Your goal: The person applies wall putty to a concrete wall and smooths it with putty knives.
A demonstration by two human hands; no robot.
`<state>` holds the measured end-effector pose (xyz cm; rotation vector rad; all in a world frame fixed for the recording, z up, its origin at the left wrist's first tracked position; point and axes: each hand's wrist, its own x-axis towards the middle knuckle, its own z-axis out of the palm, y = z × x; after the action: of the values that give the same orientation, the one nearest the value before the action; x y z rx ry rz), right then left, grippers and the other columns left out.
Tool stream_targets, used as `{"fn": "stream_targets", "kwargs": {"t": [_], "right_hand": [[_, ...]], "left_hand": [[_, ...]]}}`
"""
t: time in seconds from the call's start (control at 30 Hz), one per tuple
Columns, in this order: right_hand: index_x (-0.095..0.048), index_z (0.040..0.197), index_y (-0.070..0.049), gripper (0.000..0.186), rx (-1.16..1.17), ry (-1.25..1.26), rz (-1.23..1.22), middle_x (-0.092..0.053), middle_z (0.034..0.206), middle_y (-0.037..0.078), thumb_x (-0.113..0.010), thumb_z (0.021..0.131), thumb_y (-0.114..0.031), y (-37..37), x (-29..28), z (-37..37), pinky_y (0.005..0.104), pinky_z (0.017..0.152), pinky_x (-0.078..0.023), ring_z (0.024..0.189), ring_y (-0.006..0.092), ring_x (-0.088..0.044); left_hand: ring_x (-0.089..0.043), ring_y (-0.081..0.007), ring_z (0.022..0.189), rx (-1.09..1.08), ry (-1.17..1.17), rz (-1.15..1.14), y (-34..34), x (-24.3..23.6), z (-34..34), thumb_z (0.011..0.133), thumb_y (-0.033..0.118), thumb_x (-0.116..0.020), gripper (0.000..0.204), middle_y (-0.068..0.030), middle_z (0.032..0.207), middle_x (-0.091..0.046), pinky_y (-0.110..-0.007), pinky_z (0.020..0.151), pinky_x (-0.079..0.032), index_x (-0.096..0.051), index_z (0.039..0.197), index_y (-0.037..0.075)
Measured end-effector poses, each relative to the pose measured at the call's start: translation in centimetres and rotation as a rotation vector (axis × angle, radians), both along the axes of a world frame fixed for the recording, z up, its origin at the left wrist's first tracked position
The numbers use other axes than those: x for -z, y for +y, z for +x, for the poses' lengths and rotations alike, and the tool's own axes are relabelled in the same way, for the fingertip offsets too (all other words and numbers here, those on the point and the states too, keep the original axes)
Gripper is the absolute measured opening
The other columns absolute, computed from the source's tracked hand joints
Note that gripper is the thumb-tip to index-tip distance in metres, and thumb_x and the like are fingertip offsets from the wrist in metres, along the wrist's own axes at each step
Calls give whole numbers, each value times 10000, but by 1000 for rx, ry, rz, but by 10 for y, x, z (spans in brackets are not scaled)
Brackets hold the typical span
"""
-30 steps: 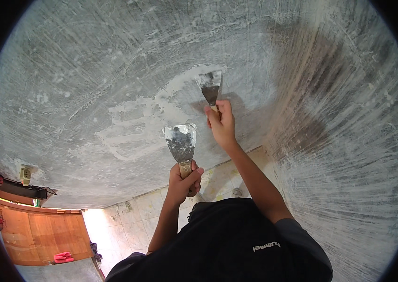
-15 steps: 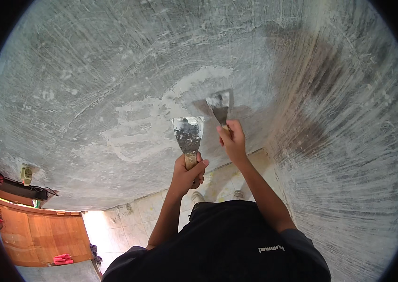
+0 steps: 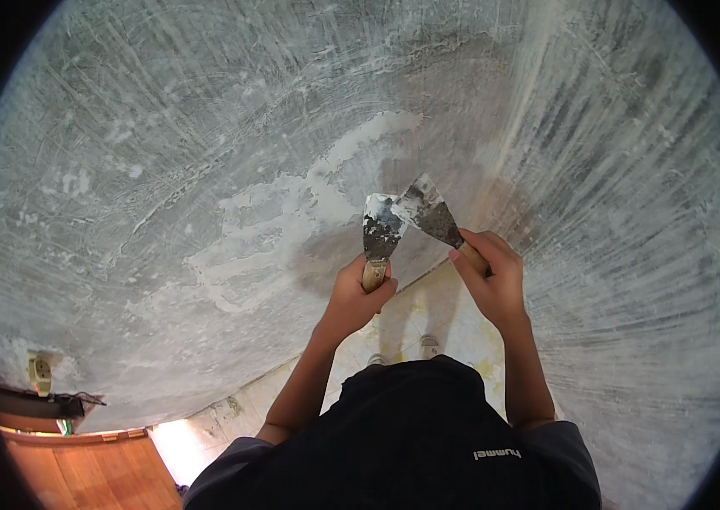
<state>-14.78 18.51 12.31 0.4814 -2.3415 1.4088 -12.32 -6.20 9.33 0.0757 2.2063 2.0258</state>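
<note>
My left hand [image 3: 356, 297] is closed round the wooden handle of a putty knife [image 3: 379, 229], its blade spotted with white paste. My right hand [image 3: 496, 276] grips a second putty knife [image 3: 436, 218], tilted leftward so that its paste-smeared tip meets or overlaps the top of the other blade. Behind both blades is a mottled grey wall [image 3: 164, 144] with an irregular patch of pale filler [image 3: 266, 217].
A side wall [image 3: 632, 280] meets this wall in a corner at the right. Below lie floor tiles [image 3: 411, 314] and my feet [image 3: 428, 344]. At lower left are a socket [image 3: 39, 374], a dark shelf with cables [image 3: 37, 406] and an orange-brown wooden door or panel [image 3: 79, 476].
My right hand has moved down and rightward, its knife now tilting left. My left hand has risen and moved right, bringing the two blades together. The view has shifted slightly, raising the corner shadow.
</note>
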Motion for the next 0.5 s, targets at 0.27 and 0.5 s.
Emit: {"fn": "stream_targets", "kwargs": {"t": [0.27,0.5], "right_hand": [[-708,1147,44,303,181,40,42,-679,907,146,-787,873,-57,-29,-3,57,327,656,-520,731,262,-654],[-666,1206,34,279,167,-70,-512,-644,888,19,-728,964,-89,-52,66,10,226,700,-450,771,74,-538]], "left_hand": [[-542,-69,518,19,85,63,-23,-1,-5,915,43,-723,205,11,746,-578,-247,434,-399,-534,985,86],[-550,-77,514,9,12,107,-37,-23,4,926,21,-700,185,4,731,-574,-248,433,-407,-535,981,85]]}}
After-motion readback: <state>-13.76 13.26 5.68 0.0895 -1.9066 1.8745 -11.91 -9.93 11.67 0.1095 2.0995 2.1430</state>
